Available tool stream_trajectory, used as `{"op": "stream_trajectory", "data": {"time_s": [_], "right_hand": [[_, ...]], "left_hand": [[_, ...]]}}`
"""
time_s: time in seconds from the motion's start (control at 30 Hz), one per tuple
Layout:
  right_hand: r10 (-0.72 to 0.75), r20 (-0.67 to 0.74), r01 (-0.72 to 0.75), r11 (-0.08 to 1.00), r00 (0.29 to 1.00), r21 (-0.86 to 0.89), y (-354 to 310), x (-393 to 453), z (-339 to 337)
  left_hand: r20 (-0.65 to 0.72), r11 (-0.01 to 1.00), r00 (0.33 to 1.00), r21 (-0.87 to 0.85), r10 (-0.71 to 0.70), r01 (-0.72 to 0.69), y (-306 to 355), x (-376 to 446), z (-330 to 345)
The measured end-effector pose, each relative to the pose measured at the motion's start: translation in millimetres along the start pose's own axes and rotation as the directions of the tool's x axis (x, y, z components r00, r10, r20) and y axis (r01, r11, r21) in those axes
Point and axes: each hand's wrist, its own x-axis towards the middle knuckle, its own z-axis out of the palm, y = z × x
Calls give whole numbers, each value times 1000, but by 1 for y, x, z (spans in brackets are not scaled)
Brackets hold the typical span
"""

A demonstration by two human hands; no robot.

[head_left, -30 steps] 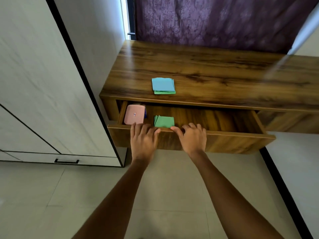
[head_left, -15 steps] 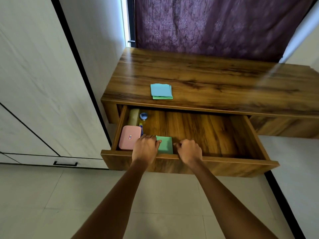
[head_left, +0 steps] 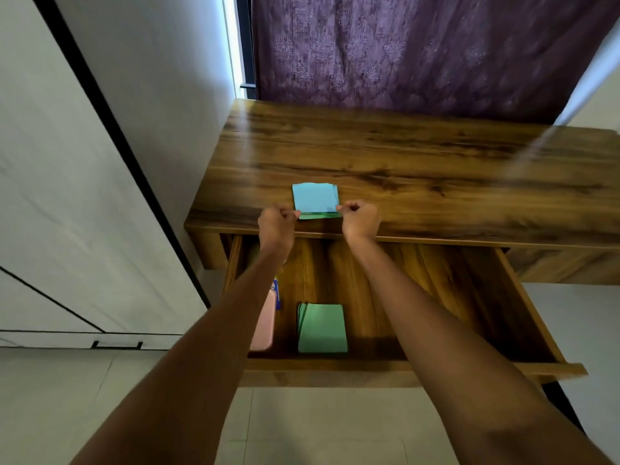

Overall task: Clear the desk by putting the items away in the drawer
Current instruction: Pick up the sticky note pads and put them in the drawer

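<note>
**Operator:** Both my hands have left the drawer (head_left: 523, 310) front and gone up to the tabletop (head_left: 436, 169); the drawer now stands fully pulled out.

**Second:** What's closest to you?

**Operator:** In the drawer, a green pad (head_left: 322, 328) beside a pink case (head_left: 265, 325), half hidden by my left forearm. Beyond, at the tabletop's front edge, the blue paper stack (head_left: 315, 199).

**Second:** Risks?

**Operator:** The stack is loose sheets over a green layer. Pinching only corners, I could fan them or drop some.

**Second:** Your hands?

**Operator:** Arms stretched forward, left hand (head_left: 275, 226) and right hand (head_left: 360, 219) curled, fingers pinching the stack's near corners, one on each side.
</note>
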Motion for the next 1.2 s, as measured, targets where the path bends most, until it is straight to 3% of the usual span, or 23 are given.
{"op": "stream_trajectory", "data": {"time_s": [0.3,0.6,0.83,1.07,1.2], "right_hand": [[55,114,-40,991,992,-131,-1,43,21],[169,72,-146,957,983,-250,-14,60,33],[329,151,-306,939,932,-156,-18,63,32],[366,192,-380,924,910,39,-8,61,23],[370,209,-393,916,905,80,1,56,14]], "left_hand": [[74,985,984,61,-163,159,10,60,29],[63,936,963,260,-262,237,25,71,31],[84,927,938,207,-336,314,27,72,26],[101,938,934,-4,-343,345,20,58,28],[61,942,941,-27,-333,335,22,45,26]]}}
